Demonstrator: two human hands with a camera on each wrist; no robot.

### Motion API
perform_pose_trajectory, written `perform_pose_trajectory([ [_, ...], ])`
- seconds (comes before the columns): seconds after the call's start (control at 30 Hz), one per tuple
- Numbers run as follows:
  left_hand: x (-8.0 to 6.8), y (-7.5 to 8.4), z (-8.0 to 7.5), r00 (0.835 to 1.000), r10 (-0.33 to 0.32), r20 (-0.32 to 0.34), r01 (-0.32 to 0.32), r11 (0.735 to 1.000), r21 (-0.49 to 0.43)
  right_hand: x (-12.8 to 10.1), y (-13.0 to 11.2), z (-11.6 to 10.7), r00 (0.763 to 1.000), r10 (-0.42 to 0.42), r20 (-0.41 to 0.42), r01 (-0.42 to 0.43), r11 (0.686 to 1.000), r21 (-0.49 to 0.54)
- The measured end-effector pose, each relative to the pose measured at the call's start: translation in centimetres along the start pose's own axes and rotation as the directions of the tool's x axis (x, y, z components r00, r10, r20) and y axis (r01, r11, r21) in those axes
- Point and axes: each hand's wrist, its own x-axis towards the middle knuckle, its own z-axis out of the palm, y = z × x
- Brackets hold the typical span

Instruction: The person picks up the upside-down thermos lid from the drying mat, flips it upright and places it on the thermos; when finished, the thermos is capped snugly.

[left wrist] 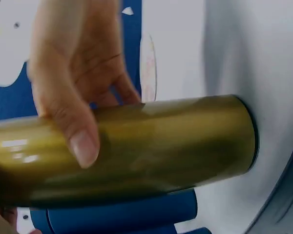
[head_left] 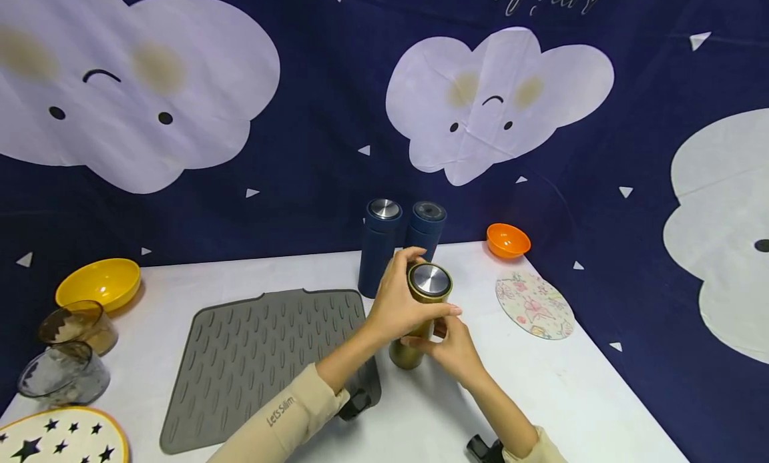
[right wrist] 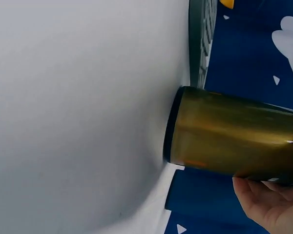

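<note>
A gold thermos bottle [head_left: 404, 356] with a silver lid top [head_left: 430, 280] stands upright on the white table [head_left: 571, 396]. My left hand [head_left: 399, 301] grips its upper part just below the lid, fingers curled round it. My right hand [head_left: 454, 348] holds the body lower down from the right side. In the left wrist view the gold bottle [left wrist: 176, 141] fills the frame, its base on the table, and a thumb [left wrist: 83, 146] lies across it. In the right wrist view the gold bottle [right wrist: 234, 141] shows with fingers [right wrist: 268, 204] under it.
Two navy bottles [head_left: 378, 249] [head_left: 425, 228] stand just behind the gold one. An orange bowl [head_left: 507, 240] and a floral coaster [head_left: 533, 305] lie to the right. A grey ribbed mat [head_left: 264, 356] lies left, with a yellow bowl [head_left: 99, 283], two glass cups [head_left: 78, 326] and a star plate [head_left: 54, 439].
</note>
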Motion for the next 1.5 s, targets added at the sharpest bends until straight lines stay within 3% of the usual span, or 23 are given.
perform_pose_trajectory([
  [0.07, 0.1, -0.1, 0.0, 0.999, 0.014, 0.033, -0.011, 0.997, -0.083, 0.1, 0.0, -0.1, 1.000, -0.019, 0.014, 0.019, 1.000, 0.005],
  [0.17, 0.6, -0.4, -0.9, 0.983, 0.044, 0.176, 0.011, 0.954, -0.299, 0.1, 0.0, -0.3, 0.998, -0.040, 0.039, 0.038, 0.999, 0.027],
  [0.23, 0.7, -0.7, -1.5, 0.975, 0.059, 0.216, 0.024, 0.930, -0.366, 0.2, 0.0, -0.3, 0.997, -0.043, 0.064, 0.040, 0.998, 0.043],
  [0.27, 0.6, -0.8, -1.6, 0.976, 0.067, 0.208, 0.008, 0.940, -0.341, 0.2, 0.0, -0.3, 0.996, -0.042, 0.072, 0.040, 0.998, 0.039],
  [0.33, 0.3, -1.1, -1.5, 0.985, 0.073, 0.154, -0.042, 0.980, -0.195, 0.2, 0.0, -0.2, 0.996, -0.049, 0.077, 0.047, 0.999, 0.028],
  [0.43, 0.1, -1.2, -0.9, 0.988, 0.087, 0.124, -0.078, 0.994, -0.075, 0.2, -0.1, -0.2, 0.994, -0.085, 0.064, 0.085, 0.996, -0.005],
  [0.53, 0.4, -1.4, -1.0, 0.974, 0.098, 0.205, -0.063, 0.983, -0.170, 0.0, -0.1, -0.1, 0.990, -0.134, 0.044, 0.136, 0.989, -0.052],
  [0.63, 0.8, -1.7, -1.6, 0.930, 0.096, 0.354, 0.030, 0.943, -0.333, -0.4, -0.1, 0.1, 0.985, -0.163, 0.052, 0.166, 0.983, -0.073],
  [0.7, 0.8, -1.7, -1.9, 0.907, 0.078, 0.413, 0.079, 0.933, -0.350, -0.4, -0.2, 0.1, 0.986, -0.153, 0.068, 0.157, 0.986, -0.059],
  [0.73, 0.7, -1.7, -2.1, 0.906, 0.057, 0.420, 0.099, 0.935, -0.340, -0.2, -0.1, 0.0, 0.987, -0.147, 0.069, 0.151, 0.987, -0.053],
  [0.8, 0.4, -1.5, -2.5, 0.928, 0.018, 0.373, 0.095, 0.954, -0.283, 0.5, -0.2, -0.3, 0.992, -0.114, 0.056, 0.117, 0.992, -0.047],
  [0.9, -1.0, -1.1, -3.7, 0.975, -0.022, 0.219, 0.061, 0.983, -0.171, 3.0, -0.3, -1.5, 0.999, -0.043, -0.031, 0.041, 0.997, -0.070],
  [0.97, -2.7, -0.9, -4.8, 0.992, -0.029, 0.124, 0.042, 0.994, -0.103, 5.4, -0.2, -2.7, 0.994, 0.009, -0.111, -0.018, 0.997, -0.077],
  [1.1, -7.1, -1.2, -6.9, 0.995, -0.075, 0.070, 0.080, 0.995, -0.063, 10.4, 0.7, -5.1, 0.966, 0.057, -0.253, -0.077, 0.994, -0.073],
  [1.23, -11.0, -1.8, -8.3, 0.990, -0.123, 0.072, 0.128, 0.990, -0.058, 12.8, 2.5, -6.5, 0.935, 0.095, -0.342, -0.135, 0.986, -0.095],
  [1.37, -12.8, -2.5, -9.3, 0.988, -0.151, 0.037, 0.152, 0.988, -0.034, 13.1, 4.0, -6.8, 0.923, 0.123, -0.364, -0.193, 0.968, -0.162],
  [1.5, -13.2, -2.8, -10.3, 0.988, -0.156, 0.002, 0.156, 0.988, -0.019, 13.0, 4.5, -6.6, 0.930, 0.091, -0.355, -0.169, 0.966, -0.196],
])
